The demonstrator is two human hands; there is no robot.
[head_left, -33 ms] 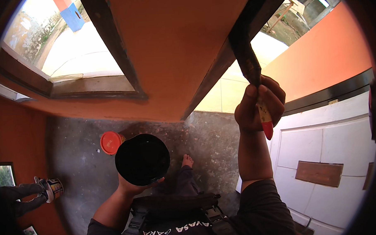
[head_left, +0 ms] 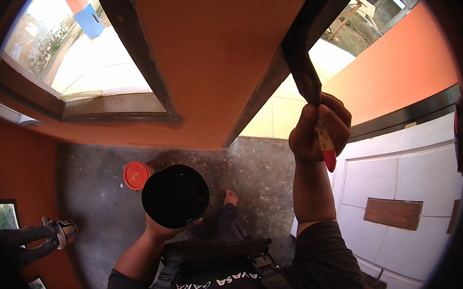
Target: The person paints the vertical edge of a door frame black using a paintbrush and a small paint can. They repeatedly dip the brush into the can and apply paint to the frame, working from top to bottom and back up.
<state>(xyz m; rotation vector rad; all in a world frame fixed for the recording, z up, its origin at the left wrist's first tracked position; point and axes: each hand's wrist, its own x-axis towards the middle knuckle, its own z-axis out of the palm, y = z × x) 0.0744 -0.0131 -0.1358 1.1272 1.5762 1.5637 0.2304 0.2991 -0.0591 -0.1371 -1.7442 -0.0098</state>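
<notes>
My left hand [head_left: 165,229] supports a round black paint container [head_left: 175,196] from below, its fingers curled under the base. The inside looks uniformly black, so the paint level cannot be made out. My right hand [head_left: 320,128] is raised and pinches a paintbrush [head_left: 323,138] with a worn yellowish, red-tipped handle. The brush's broad black head points up and away, against the wooden door frame post [head_left: 255,108]. Higher up, that post is glossy black; its lower stretch is dull grey-brown. Where bristles and post meet, dark merges into dark.
An orange wall [head_left: 203,69] separates the post from a wooden window frame [head_left: 118,108] at left. A red-lidded bucket [head_left: 136,175] stands on the concrete floor [head_left: 102,240]. Grey-trousered legs [head_left: 31,238] and a tin [head_left: 68,233] show far left. A white panelled door [head_left: 380,175] is at right.
</notes>
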